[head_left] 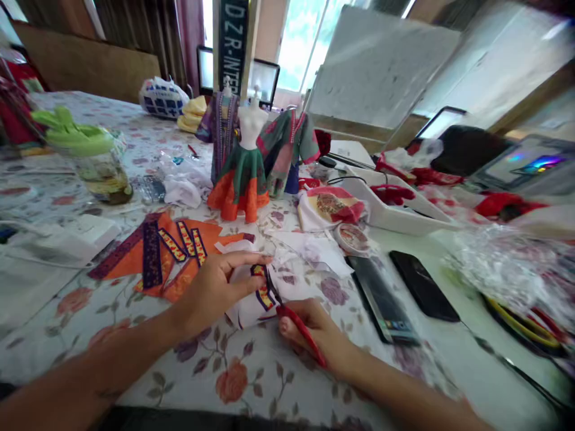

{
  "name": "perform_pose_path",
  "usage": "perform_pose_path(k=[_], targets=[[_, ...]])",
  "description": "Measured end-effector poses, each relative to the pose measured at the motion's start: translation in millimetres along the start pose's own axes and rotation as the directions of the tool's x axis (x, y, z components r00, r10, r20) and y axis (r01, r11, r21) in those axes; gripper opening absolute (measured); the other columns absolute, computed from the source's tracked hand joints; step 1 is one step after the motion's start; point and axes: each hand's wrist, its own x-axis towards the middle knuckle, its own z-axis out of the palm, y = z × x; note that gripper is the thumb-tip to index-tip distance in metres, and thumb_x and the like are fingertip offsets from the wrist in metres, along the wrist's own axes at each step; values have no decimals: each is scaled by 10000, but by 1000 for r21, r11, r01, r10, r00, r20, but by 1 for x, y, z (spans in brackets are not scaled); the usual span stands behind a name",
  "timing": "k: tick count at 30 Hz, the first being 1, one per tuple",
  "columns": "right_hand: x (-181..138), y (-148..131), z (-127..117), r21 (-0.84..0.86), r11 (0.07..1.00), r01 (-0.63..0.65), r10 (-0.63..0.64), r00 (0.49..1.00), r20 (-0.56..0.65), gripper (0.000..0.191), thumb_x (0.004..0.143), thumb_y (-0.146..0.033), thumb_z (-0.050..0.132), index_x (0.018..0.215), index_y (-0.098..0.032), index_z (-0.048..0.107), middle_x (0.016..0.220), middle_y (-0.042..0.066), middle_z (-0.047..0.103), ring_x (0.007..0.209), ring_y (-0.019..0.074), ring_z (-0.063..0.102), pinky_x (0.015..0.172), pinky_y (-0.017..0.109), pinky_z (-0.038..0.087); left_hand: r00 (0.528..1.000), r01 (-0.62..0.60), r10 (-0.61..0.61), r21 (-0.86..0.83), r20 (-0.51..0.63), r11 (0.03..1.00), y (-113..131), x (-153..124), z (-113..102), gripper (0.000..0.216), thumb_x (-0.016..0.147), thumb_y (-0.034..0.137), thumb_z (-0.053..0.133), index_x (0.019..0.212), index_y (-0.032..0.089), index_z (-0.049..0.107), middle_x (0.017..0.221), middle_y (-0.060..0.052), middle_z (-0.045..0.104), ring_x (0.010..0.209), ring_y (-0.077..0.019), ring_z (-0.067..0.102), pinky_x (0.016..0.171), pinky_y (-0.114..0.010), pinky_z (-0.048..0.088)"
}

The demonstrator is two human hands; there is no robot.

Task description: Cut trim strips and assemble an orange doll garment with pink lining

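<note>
My right hand [312, 329] is shut on a pair of red-handled scissors [300, 332], whose thin blades reach up to a short strip of yellow-and-purple embroidered trim [263, 287]. My left hand [215, 293] grips that strip and the white fabric [245, 308] under it, with the fingers lying across the top. Where the blades meet the trim, the cut is too small to make out. Just beyond my left hand lie orange fabric pieces [173, 257] sewn with similar trim bands. All of this rests on a floral tablecloth [231, 380].
A miniature orange-and-green dress on a white dress form [242, 167] stands beyond the orange pieces, between two other small garments. To the right lie several phones or tablets [422, 286], a white tray [395, 206], and crumpled plastic. A glass jar [101, 170] stands at the left.
</note>
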Motion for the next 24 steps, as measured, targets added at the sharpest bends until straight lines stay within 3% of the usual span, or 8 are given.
perform_pose_path(k=[9, 16, 24], targets=[[1, -5, 2, 3, 1000, -25, 25, 1000, -18, 648, 742, -792, 447, 607, -160, 491, 486, -32, 442, 389, 59, 354, 350, 188, 235, 999, -6, 5, -18, -39, 1000, -2, 0, 3, 336, 763, 363, 702, 1087, 273, 691, 1178, 22, 684, 1150, -175, 594, 992, -239, 451], [1, -11, 3, 25, 1000, 0, 1, 999, -33, 653, 735, -793, 458, 613, -153, 492, 493, -28, 431, 415, 65, 371, 388, 196, 262, 994, 107, -103, -168, 33, 980, -3, -1, 3, 428, 743, 397, 721, 1149, 273, 659, 1239, 18, 648, 1168, -215, 585, 1047, -320, 426], [-1, -9, 2, -15, 1000, 24, -24, 1000, -10, 618, 774, -766, 442, 654, -161, 483, 523, -35, 410, 450, 75, 362, 414, 211, 260, 996, 84, -82, -122, 15, 989, 2, -2, 3, 409, 747, 356, 722, 1142, 268, 664, 1211, 27, 662, 1165, -217, 587, 1024, -298, 448]])
